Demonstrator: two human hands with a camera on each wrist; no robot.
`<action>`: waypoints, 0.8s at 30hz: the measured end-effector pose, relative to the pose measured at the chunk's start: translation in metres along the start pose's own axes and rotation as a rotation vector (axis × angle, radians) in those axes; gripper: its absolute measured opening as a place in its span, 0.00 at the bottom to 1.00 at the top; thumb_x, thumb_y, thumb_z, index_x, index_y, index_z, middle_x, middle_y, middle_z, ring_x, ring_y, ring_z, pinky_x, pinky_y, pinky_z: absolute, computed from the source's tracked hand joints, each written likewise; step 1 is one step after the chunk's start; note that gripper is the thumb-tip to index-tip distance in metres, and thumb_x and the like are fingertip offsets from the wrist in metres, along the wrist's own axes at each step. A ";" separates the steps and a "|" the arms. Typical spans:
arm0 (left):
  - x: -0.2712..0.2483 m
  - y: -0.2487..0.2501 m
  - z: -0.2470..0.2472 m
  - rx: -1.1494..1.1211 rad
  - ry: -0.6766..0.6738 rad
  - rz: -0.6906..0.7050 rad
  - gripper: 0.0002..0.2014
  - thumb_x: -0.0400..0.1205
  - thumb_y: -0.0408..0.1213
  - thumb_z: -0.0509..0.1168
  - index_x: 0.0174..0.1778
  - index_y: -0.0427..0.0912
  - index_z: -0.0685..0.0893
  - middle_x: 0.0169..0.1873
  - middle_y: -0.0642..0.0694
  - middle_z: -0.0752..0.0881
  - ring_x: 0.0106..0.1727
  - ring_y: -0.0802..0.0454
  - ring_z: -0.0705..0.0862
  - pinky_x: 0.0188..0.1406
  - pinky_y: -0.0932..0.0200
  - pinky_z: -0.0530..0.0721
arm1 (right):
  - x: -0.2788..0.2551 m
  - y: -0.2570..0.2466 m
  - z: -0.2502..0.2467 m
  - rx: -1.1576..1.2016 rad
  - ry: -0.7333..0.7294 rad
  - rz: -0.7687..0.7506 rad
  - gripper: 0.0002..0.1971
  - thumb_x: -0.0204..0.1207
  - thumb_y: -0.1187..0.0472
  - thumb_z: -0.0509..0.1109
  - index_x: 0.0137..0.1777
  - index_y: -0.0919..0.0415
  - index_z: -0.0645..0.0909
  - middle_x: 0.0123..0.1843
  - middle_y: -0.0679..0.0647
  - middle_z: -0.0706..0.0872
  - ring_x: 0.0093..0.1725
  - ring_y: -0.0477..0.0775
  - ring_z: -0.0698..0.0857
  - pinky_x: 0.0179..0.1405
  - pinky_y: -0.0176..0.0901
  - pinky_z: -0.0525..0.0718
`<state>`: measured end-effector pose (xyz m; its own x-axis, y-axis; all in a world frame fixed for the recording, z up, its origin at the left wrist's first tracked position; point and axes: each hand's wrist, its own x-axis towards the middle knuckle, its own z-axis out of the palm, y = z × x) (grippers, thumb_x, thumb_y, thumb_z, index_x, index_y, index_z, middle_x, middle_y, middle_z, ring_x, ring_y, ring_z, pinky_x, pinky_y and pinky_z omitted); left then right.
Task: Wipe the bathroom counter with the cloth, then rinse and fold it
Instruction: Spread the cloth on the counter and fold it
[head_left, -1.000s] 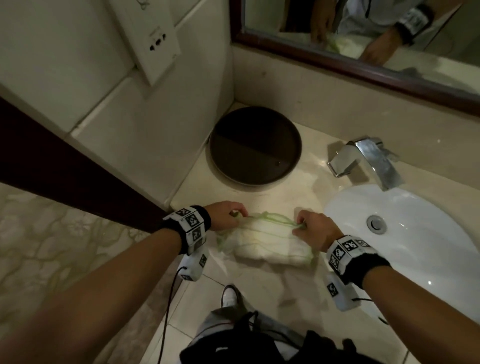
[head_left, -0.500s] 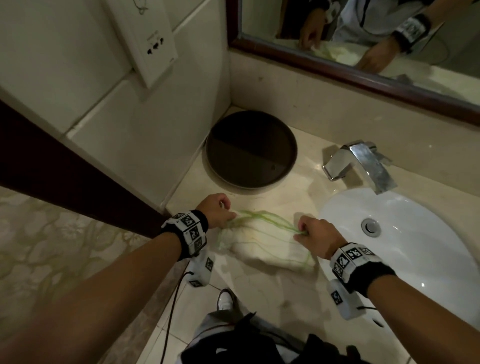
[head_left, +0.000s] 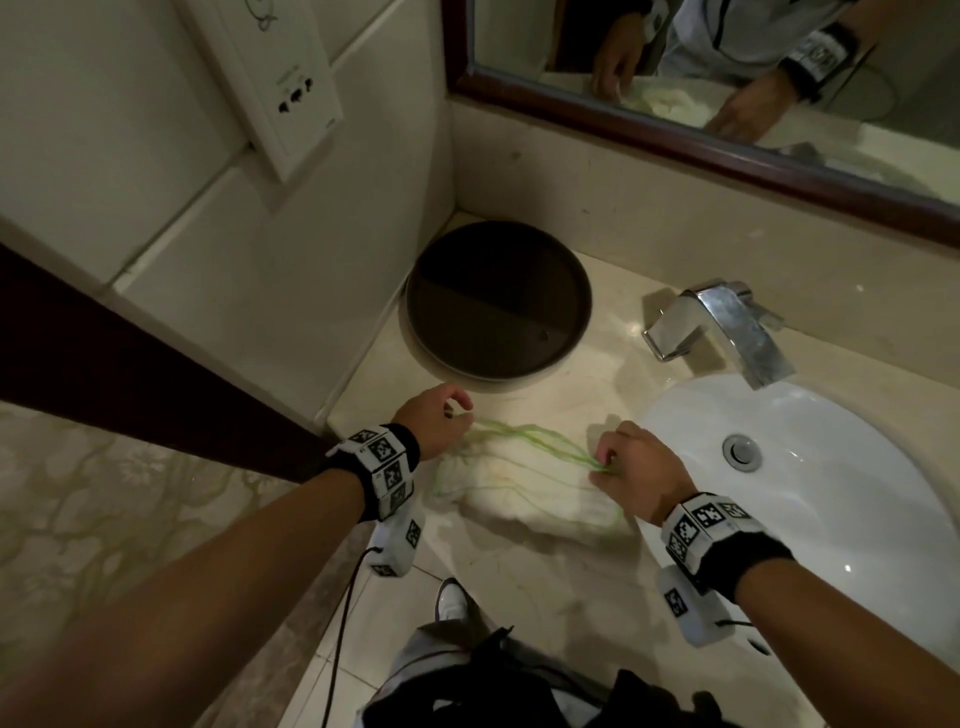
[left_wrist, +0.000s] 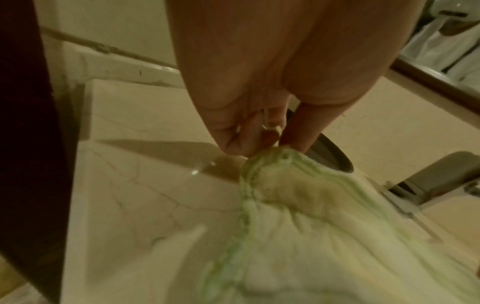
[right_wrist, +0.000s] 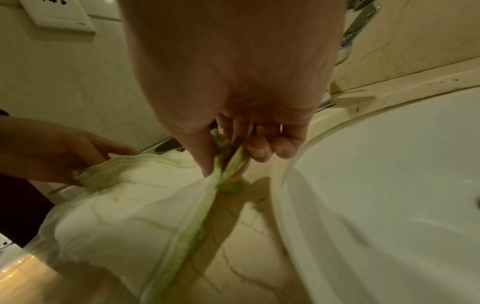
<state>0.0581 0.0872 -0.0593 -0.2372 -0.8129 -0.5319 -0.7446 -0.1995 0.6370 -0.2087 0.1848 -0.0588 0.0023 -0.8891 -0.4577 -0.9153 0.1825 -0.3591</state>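
A white cloth (head_left: 524, 480) with green edging lies on the beige counter (head_left: 582, 395) between my hands, left of the sink (head_left: 810, 493). My left hand (head_left: 441, 418) pinches its far left corner, and the left wrist view shows that corner (left_wrist: 272, 156) caught between the fingertips. My right hand (head_left: 631, 460) pinches the far right corner, with the bunched green edge (right_wrist: 228, 162) held between thumb and fingers. The far edge is lifted a little and stretched between both hands. The rest of the cloth (right_wrist: 124, 207) sags onto the counter.
A round dark tray (head_left: 496, 299) sits at the back left of the counter against the wall. A chrome faucet (head_left: 722, 327) stands behind the white sink, and a framed mirror (head_left: 727, 78) hangs above. The counter's front edge lies just below the cloth.
Both hands keep their pinch on the cloth's far corners. The left hand has drawn its corner farther left and away, which stretches the green edge longer between the hands.
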 end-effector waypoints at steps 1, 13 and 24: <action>0.001 0.000 0.000 -0.004 0.000 0.004 0.11 0.78 0.35 0.69 0.53 0.52 0.80 0.40 0.50 0.80 0.42 0.48 0.81 0.47 0.55 0.82 | 0.000 0.000 -0.001 0.029 -0.008 0.003 0.13 0.72 0.54 0.74 0.37 0.46 0.70 0.47 0.48 0.75 0.49 0.55 0.78 0.49 0.44 0.76; 0.009 0.002 0.003 0.007 0.214 0.181 0.12 0.75 0.23 0.64 0.41 0.46 0.83 0.43 0.50 0.83 0.46 0.52 0.82 0.48 0.61 0.79 | 0.003 0.009 0.002 0.222 0.077 0.025 0.04 0.79 0.57 0.69 0.49 0.51 0.76 0.37 0.48 0.83 0.38 0.56 0.81 0.44 0.46 0.79; 0.002 -0.014 -0.008 0.644 -0.049 0.235 0.17 0.76 0.50 0.69 0.61 0.56 0.82 0.63 0.51 0.75 0.66 0.49 0.71 0.70 0.47 0.69 | 0.005 0.013 0.010 0.123 0.010 -0.019 0.13 0.76 0.50 0.72 0.60 0.43 0.84 0.63 0.48 0.82 0.61 0.54 0.83 0.63 0.48 0.80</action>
<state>0.0736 0.0839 -0.0647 -0.4545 -0.7660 -0.4547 -0.8888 0.3566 0.2878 -0.2165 0.1872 -0.0743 0.0142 -0.8970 -0.4417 -0.8588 0.2153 -0.4650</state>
